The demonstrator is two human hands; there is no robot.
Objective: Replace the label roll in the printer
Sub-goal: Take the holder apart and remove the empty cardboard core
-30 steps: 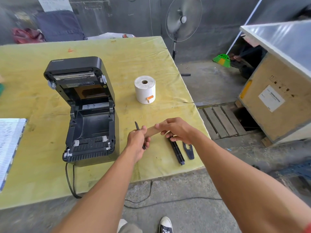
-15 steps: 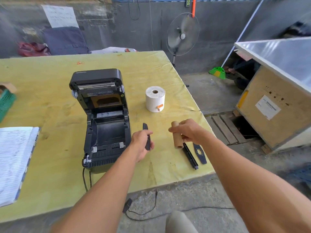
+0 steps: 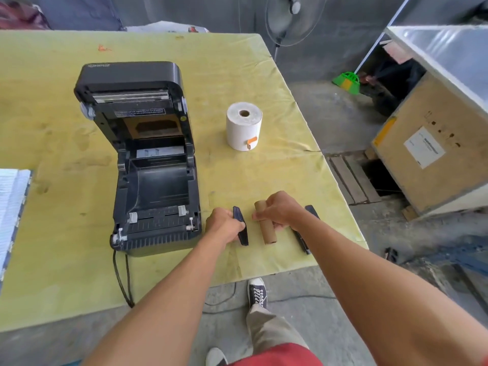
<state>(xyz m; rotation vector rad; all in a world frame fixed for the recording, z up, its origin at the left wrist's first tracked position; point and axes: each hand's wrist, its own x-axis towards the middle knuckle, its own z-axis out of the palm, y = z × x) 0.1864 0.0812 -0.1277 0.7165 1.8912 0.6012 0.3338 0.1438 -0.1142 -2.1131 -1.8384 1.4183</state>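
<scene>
The black label printer (image 3: pixel 148 165) stands on the yellow table (image 3: pixel 52 128) with its lid raised and its roll bay empty. A full white label roll (image 3: pixel 244 126) with an orange tab stands upright to its right. My left hand (image 3: pixel 224 225) grips a flat black holder piece (image 3: pixel 241 229) just right of the printer's front. My right hand (image 3: pixel 281 211) holds the empty brown cardboard core (image 3: pixel 266 231) low over the table. A black spindle bar (image 3: pixel 301 239) lies under my right wrist, partly hidden.
A notebook (image 3: pixel 10 215) lies at the table's left edge. The printer's cable (image 3: pixel 121 278) runs off the front edge. A fan (image 3: pixel 290 17), a wooden crate (image 3: pixel 427 143) and a floor pallet (image 3: pixel 351 178) stand to the right of the table.
My hands pulled apart, separating the cardboard core from the black holder piece. Both hands then came down toward the table, with the core now lying lengthwise near its surface.
</scene>
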